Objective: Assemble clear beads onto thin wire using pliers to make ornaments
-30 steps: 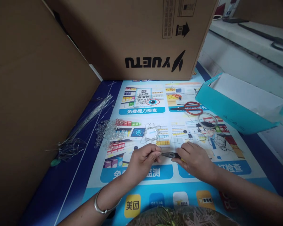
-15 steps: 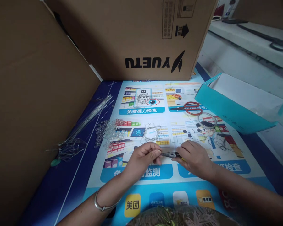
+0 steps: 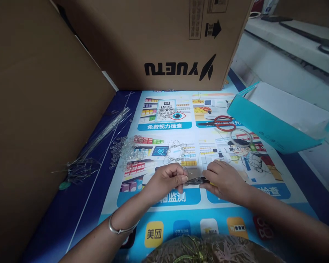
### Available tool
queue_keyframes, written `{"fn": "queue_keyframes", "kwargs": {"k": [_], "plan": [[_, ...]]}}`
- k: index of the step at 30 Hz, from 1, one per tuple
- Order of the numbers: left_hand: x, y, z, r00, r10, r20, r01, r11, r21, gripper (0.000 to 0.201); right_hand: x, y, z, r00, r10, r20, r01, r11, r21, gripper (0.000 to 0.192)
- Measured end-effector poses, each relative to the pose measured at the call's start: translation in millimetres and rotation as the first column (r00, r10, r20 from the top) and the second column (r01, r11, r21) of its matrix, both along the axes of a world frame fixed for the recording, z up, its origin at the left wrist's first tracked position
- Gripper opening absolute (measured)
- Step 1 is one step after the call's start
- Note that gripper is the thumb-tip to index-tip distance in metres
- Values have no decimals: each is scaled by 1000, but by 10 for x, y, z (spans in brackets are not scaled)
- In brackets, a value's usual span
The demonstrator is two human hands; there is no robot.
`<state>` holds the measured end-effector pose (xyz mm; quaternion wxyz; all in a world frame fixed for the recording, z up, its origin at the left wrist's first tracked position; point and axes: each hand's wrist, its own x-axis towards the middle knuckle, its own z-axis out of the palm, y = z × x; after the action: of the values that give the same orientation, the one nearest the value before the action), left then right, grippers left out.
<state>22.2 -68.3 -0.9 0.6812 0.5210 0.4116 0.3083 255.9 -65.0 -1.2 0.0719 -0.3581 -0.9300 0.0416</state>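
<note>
My right hand (image 3: 222,181) is closed round the handles of needle-nose pliers (image 3: 196,180), whose jaws point left. At the jaw tips, my left hand (image 3: 171,179) pinches a thin wire (image 3: 190,172) with a small clear bead (image 3: 185,170) by the fingertips; how the jaws meet the wire is too small to tell. Just beyond the hands lies a ring of clear beads (image 3: 176,150) with wire loops round it. Loose clear beads (image 3: 131,151) are spread to its left.
A bundle of wires (image 3: 104,133) lies at the left. Red-handled scissors (image 3: 224,123), a wire coil (image 3: 241,137) and an open turquoise box (image 3: 276,126) are on the right. Large cardboard panels (image 3: 167,40) stand at the back and left.
My left hand has shifted slightly, and a bit of wire and a bead now show above its fingertips. The pliers stay in my right hand. The whole view has tilted slightly.
</note>
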Motion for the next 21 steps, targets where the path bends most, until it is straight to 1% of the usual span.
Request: {"fn": "queue_keyframes", "kwargs": {"k": [4, 6, 8, 11, 14, 17, 21], "plan": [[-12, 10, -7, 999, -26, -30, 26, 1000, 3, 20, 10, 16, 1, 1000, 16, 24, -15, 999, -28, 28], [-17, 10, -4, 998, -29, -62, 32, 999, 43, 21, 2, 10, 28, 998, 11, 57, -10, 1000, -16, 27], [-18, 6, 5, 990, -14, -140, 29, 993, 112, 21, -18, -10, 67, 995, -14, 96, 12, 1000, 20, 25], [-7, -8, 28, 960, 31, -277, 29, 978, 209, 21, -62, -59, 125, 988, -64, 138, 50, 993, 106, 22], [15, -28, 48, 930, 74, -361, 23, 966, 258, 19, -104, -114, 166, 983, -96, 154, 70, 983, 170, 21], [42, -48, 60, 894, 120, -432, 11, 958, 288, 19, -133, -168, 191, 977, -120, 174, 84, 976, 201, 20], [75, -59, 58, 849, 154, -505, 25, 944, 329, 19, -165, -236, 209, 962, -159, 223, 107, 967, 231, 15]]}}
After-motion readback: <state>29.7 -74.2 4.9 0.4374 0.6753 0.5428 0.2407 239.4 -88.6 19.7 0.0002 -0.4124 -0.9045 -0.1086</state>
